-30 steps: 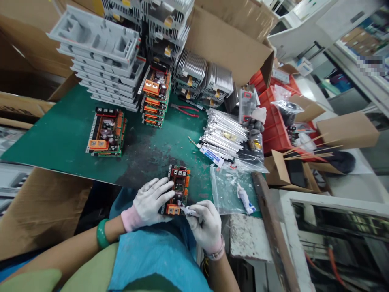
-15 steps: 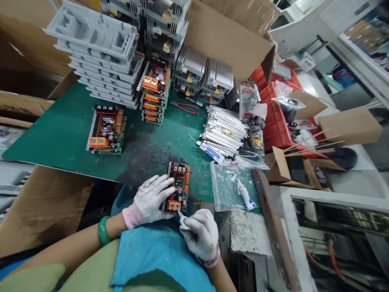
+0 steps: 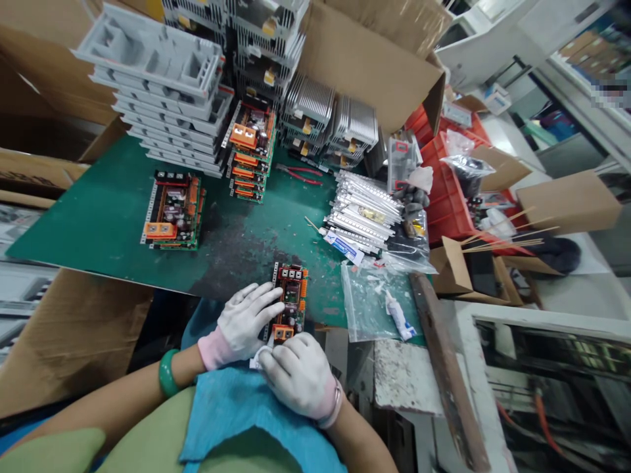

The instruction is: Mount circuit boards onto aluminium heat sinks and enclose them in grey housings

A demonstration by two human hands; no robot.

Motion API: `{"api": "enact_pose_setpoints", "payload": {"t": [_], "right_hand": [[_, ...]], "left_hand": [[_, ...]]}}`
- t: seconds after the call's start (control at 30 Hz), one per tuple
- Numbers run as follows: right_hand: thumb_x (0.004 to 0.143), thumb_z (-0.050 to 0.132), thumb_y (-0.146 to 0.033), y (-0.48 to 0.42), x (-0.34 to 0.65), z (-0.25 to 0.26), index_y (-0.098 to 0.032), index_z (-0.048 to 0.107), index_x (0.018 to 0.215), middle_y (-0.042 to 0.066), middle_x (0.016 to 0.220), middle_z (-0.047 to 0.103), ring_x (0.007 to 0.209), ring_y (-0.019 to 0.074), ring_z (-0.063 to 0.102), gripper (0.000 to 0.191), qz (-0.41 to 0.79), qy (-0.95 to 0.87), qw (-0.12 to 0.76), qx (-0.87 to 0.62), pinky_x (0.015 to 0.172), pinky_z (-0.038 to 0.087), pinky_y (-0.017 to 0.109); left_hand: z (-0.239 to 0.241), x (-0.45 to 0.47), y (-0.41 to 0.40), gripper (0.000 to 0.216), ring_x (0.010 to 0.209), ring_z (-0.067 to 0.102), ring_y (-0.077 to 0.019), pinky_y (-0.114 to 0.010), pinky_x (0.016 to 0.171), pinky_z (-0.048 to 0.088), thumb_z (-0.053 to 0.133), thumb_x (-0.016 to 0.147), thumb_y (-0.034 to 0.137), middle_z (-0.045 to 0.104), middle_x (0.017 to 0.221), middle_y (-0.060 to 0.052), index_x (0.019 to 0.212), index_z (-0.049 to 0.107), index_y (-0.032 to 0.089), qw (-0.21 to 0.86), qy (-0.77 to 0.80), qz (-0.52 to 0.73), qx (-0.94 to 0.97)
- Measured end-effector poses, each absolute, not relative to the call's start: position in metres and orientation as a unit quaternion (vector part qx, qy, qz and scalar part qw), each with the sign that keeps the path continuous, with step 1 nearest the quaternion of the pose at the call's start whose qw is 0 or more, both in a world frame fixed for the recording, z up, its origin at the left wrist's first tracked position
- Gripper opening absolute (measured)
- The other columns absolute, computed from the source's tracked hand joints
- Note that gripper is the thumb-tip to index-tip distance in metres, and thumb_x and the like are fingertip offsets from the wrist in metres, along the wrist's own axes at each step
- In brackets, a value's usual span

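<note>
The circuit board (image 3: 292,295) lies flat at the near edge of the green surface (image 3: 98,210), with an orange connector (image 3: 282,334) at its near end. The left hand (image 3: 242,323), in a white glove, has its fingers together across the board's left edge. That hold looks sound: it steadies the board while leaving most of the top face open. The right hand (image 3: 298,374), gloved too, sits just below the board, its fingers curled closed on a white scrap (image 3: 258,359) that pokes out near the board's corner; whether it is tissue or cloth is too small to tell. A light touch seems wise here, as the parts stand close together and could snag it.

Just right of the hands lies a clear bag (image 3: 359,309) with a white tube (image 3: 398,316) on it. Farther up the surface are two stacks of similar boards (image 3: 251,154), red-handled pliers (image 3: 298,172), a pile of metal strips (image 3: 362,213) and finned heat sinks (image 3: 308,108). Gray plastic housings (image 3: 148,66) stand stacked beyond, and a red crate (image 3: 441,197) sits off to the right.
</note>
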State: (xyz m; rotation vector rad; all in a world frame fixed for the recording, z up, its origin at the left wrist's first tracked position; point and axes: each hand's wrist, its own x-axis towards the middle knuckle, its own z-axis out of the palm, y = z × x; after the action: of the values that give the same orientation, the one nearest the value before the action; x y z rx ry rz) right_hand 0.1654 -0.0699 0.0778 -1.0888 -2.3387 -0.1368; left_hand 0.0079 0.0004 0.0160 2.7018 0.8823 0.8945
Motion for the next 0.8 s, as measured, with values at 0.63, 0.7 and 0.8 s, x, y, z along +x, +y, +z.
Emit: {"api": "enact_pose_setpoints", "payload": {"t": [0.63,0.7,0.8], "right_hand": [[0.082,0.065,-0.032,-0.030,0.225,0.031,-0.019,0.065,0.093,0.004,0.089,0.065,0.080,0.0156,0.064,0.018,0.146,-0.398,0.600,-0.678,0.071,0.053,0.029],[0.083,0.064,-0.034,-0.021,0.225,0.032,-0.018,0.066,0.090,0.005,0.090,0.065,0.083,0.0159,0.063,0.017,0.145,-0.405,0.581,-0.691,0.074,0.052,0.030],[0.084,0.063,-0.035,-0.015,0.224,0.036,-0.018,0.066,0.090,0.004,0.088,0.065,0.081,0.0156,0.063,0.018,0.159,-0.414,0.563,-0.697,0.073,0.051,0.029]], "left_hand": [[0.020,0.007,0.007,0.021,0.118,0.058,-0.0287,-0.045,0.100,0.045,0.061,0.085,0.039,0.068,0.116,-0.008,0.097,0.063,0.021,0.071,0.201,0.274,0.938],[0.019,0.005,0.010,0.022,0.117,0.059,-0.0269,-0.044,0.102,0.044,0.059,0.085,0.040,0.069,0.116,-0.007,0.095,0.064,0.021,0.082,0.197,0.267,0.940],[0.016,0.003,0.011,0.024,0.116,0.060,-0.0252,-0.042,0.104,0.043,0.058,0.086,0.042,0.069,0.117,-0.007,0.095,0.065,0.021,0.091,0.198,0.258,0.941]]}}
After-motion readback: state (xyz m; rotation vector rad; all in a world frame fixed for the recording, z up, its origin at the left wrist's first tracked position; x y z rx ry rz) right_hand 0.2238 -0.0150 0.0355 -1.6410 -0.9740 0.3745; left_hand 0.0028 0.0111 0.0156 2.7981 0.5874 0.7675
